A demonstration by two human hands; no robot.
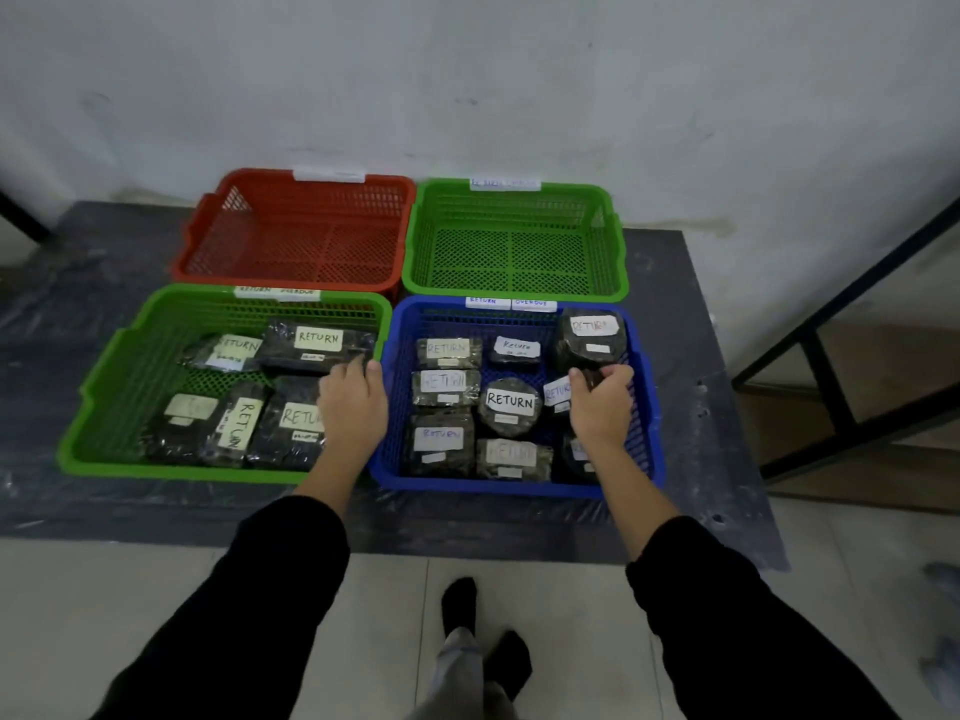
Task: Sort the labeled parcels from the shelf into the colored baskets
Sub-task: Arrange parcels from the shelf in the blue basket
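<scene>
Four baskets sit on a dark mat. The near green basket (pixel 104 387) and the blue basket (pixel 644 407) each hold several black-wrapped parcels labeled RETURN. The red basket (pixel 208 215) and the far green basket (pixel 613 236) behind them hold nothing. My left hand (pixel 353 407) rests over the right rim of the near green basket, its curled fingertips touching a long RETURN parcel (pixel 317 343). My right hand (pixel 600 402) is inside the blue basket, fingers curled round a dark parcel (pixel 589 379) with a white label.
A white wall rises right behind the baskets. A black metal frame (pixel 831 356) stands at the right, another dark bar at the far left edge. My socked feet (pixel 483 631) stand on pale floor tiles in front of the mat.
</scene>
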